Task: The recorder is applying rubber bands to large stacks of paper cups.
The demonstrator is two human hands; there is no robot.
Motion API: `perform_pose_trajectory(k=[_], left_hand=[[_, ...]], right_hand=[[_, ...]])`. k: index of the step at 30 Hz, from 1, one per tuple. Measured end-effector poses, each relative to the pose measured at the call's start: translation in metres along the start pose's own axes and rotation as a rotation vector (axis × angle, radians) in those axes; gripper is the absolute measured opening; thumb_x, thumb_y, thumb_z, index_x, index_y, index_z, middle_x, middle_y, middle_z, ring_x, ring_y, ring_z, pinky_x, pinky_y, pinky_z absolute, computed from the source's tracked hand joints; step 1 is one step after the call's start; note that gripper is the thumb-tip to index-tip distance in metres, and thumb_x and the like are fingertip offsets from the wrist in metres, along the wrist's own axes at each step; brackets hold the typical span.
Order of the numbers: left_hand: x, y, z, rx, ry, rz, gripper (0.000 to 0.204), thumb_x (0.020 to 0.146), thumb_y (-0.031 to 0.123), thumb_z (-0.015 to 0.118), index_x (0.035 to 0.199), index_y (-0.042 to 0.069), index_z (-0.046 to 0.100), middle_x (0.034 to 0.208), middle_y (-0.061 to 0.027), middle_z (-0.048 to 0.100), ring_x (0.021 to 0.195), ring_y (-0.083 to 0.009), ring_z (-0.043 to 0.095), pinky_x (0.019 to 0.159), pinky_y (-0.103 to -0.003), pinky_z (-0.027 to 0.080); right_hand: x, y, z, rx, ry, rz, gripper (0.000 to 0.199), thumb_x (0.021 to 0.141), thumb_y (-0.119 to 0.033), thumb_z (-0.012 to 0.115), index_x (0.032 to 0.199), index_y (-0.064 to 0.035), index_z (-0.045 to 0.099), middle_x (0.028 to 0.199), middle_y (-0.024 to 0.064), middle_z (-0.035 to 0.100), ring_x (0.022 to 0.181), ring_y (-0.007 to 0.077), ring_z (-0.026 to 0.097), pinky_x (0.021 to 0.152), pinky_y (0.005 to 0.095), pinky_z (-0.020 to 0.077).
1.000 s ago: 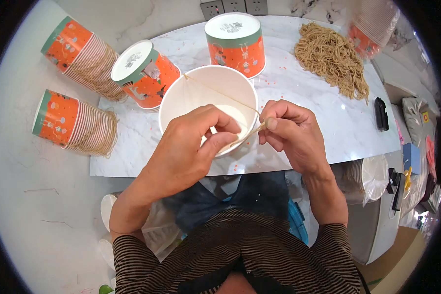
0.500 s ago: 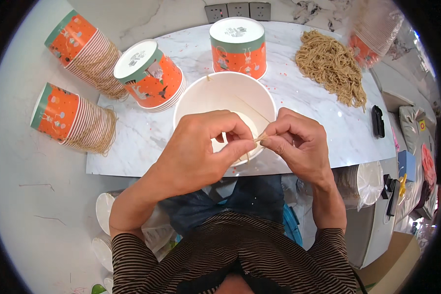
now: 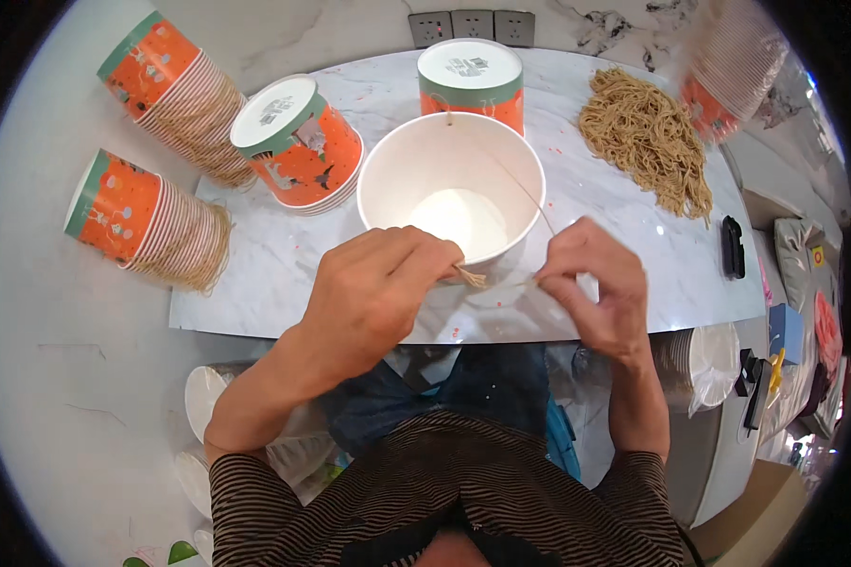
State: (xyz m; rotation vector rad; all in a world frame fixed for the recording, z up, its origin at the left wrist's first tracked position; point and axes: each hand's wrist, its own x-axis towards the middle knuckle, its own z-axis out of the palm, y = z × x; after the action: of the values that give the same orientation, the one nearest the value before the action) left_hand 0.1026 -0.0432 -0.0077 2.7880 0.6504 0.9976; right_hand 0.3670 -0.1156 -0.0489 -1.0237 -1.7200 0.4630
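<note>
A large white paper bucket stands tilted toward me at the middle of the table, its open mouth showing the bare inside. At its near rim my left hand is closed on a tan string, whose short frayed end sticks out past the fingertips. To the right of the bucket my right hand is pinched, slightly blurred. A thin strand runs from near its fingers up and left across the bucket's mouth. A small bit of tan string shows at the bucket's far rim.
A pile of loose tan strings lies at the back right of the marble table. An upside-down orange bucket stands behind, another bucket stack to the left. Two string-draped stacks lean farther left. A black case rests near the right edge.
My hands have moved apart: the right went to the right, the left stayed by the near rim with the string. The bucket's mouth now shows more fully, and the whole view shifted slightly.
</note>
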Motion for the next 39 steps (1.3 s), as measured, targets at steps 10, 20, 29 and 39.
perform_pose_trajectory(k=[10, 20, 29, 39], left_hand=[[0.0, -0.015, 0.009, 0.03, 0.059, 0.187, 0.035, 0.079, -0.003, 0.075, 0.113, 0.007, 0.073, 0.094, -0.0086, 0.075, 0.079, -0.0253, 0.074, 0.065, -0.035, 0.06], [-0.004, -0.028, 0.016, -0.032, 0.071, 0.143, 0.025, 0.081, 0.003, 0.076, 0.106, 0.006, 0.073, 0.086, -0.0079, 0.073, 0.076, -0.026, 0.071, 0.065, -0.036, 0.055], [-0.001, -0.03, -0.011, -0.309, 0.204, -0.212, 0.018, 0.095, 0.002, 0.072, 0.113, -0.001, 0.068, 0.09, -0.0158, 0.076, 0.079, -0.0234, 0.076, 0.066, -0.031, 0.058], [-0.046, -0.074, -0.015, -0.544, 0.485, -0.402, 0.025, 0.103, 0.006, 0.063, 0.127, -0.002, 0.06, 0.118, -0.0146, 0.069, 0.109, -0.024, 0.07, 0.093, -0.036, 0.057]], right_hand=[[-0.016, 0.017, 0.032, -0.494, -0.124, -0.147, 0.033, 0.078, -0.005, 0.08, 0.108, -0.0204, 0.079, 0.094, 0.0002, 0.066, 0.072, 0.0179, 0.066, 0.059, 0.0319, 0.0551], [-0.011, 0.03, 0.027, -0.54, -0.136, -0.143, 0.031, 0.081, -0.011, 0.081, 0.111, -0.0152, 0.074, 0.099, 0.003, 0.068, 0.079, 0.0216, 0.07, 0.063, 0.0342, 0.0568], [-0.003, 0.041, 0.029, -0.416, -0.09, 0.057, 0.09, 0.07, -0.018, 0.094, 0.147, -0.0103, 0.049, 0.098, 0.007, 0.063, 0.073, 0.0197, 0.06, 0.062, 0.0327, 0.0525], [0.034, 0.002, 0.028, -0.278, 0.158, -0.062, 0.043, 0.085, -0.004, 0.069, 0.127, -0.0001, 0.074, 0.074, 0.0045, 0.055, 0.067, 0.014, 0.053, 0.061, 0.0275, 0.0416]])
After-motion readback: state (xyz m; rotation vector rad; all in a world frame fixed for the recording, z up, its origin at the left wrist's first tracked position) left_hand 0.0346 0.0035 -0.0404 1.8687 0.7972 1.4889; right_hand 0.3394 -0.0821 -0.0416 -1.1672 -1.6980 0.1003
